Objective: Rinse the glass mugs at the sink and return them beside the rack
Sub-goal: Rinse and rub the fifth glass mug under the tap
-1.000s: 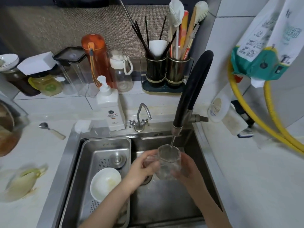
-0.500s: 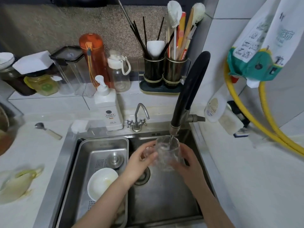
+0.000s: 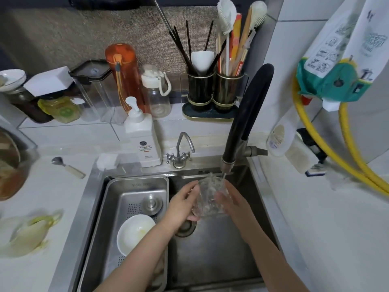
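Note:
A clear glass mug (image 3: 209,197) is held over the steel sink (image 3: 221,249), just under the spout of the black faucet (image 3: 246,114). Water runs from the spout onto the mug's rim. My left hand (image 3: 182,204) grips the mug's left side and bottom. My right hand (image 3: 232,202) curls round its right side. The mug is blurred and tilted away from me.
A steel drain tray (image 3: 117,209) in the sink's left half holds a white bowl (image 3: 135,233). A small tap (image 3: 181,150) and soap pump bottle (image 3: 142,138) stand behind the sink. A spoon (image 3: 68,167) lies on the left counter. Yellow hoses (image 3: 328,148) run along the right wall.
The mug has risen closer to the spout and tipped, with both hands shifting round it. The water stream has shortened as the mug came up.

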Motion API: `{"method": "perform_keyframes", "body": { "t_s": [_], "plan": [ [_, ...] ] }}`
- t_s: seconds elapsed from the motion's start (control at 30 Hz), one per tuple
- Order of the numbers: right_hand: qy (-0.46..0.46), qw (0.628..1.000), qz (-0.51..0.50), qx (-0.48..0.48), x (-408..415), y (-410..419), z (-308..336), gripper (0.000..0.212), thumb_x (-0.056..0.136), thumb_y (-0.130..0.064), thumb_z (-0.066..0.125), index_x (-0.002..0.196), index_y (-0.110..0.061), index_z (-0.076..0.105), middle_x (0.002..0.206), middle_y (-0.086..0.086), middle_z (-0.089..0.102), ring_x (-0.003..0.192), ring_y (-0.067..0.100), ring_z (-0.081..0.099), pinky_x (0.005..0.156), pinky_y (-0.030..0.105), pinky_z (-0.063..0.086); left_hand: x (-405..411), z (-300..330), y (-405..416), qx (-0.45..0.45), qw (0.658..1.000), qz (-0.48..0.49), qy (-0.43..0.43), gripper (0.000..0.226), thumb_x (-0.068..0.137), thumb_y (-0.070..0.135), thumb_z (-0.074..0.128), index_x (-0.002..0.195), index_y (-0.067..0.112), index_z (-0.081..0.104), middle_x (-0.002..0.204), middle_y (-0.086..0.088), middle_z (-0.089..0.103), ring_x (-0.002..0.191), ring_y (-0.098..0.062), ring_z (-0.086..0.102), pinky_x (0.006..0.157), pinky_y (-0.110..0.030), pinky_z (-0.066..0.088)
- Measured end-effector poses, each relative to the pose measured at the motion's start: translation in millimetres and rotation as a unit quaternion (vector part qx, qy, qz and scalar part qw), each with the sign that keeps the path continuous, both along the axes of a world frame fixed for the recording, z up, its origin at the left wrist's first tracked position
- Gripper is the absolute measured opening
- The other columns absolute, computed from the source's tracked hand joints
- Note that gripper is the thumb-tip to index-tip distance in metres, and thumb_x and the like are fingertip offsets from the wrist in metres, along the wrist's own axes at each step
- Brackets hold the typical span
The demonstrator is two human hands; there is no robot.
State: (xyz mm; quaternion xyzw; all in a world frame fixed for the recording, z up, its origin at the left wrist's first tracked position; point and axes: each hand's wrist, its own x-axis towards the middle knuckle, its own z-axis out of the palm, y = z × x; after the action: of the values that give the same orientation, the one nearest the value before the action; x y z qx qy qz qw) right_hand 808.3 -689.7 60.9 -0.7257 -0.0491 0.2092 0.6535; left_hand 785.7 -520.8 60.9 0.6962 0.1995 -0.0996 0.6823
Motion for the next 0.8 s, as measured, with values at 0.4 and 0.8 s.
{"method": "perform_keyframes", "body": {
  "t_s": [0.4, 0.8],
  "plan": [
    [0.171, 0.984, -0.040, 0.037, 22.1, 12.4, -7.4, 0.044, 0.082, -0.045, 0.067, 0.118, -0.020, 0.065, 0.112, 0.006, 0.070, 0.105, 0.025, 0.066, 0.096, 0.048, 0.051, 10.2, 12.9, -3.2, -0.126, 0.988, 0.079, 0.046, 0.025, 0.090, 0.021, 0.061, 0.066, 0.018, 0.058, 0.058, 0.006, 0.061, 0.052, -0.007, 0.054, 0.055, -0.020, 0.041],
    [-0.012, 0.991, -0.091, 0.093, 6.8, 3.6, -3.6, 0.016, 0.088, -0.025, 0.064, 0.103, -0.027, 0.067, 0.107, -0.005, 0.068, 0.102, 0.010, 0.065, 0.086, 0.030, 0.054, 24.1, 21.5, -36.0, -0.103, 0.984, 0.143, -0.018, 0.022, 0.095, 0.008, 0.049, 0.090, 0.001, 0.070, 0.064, -0.002, 0.061, 0.053, -0.005, 0.055, 0.048, -0.008, 0.042]
  ]
}}
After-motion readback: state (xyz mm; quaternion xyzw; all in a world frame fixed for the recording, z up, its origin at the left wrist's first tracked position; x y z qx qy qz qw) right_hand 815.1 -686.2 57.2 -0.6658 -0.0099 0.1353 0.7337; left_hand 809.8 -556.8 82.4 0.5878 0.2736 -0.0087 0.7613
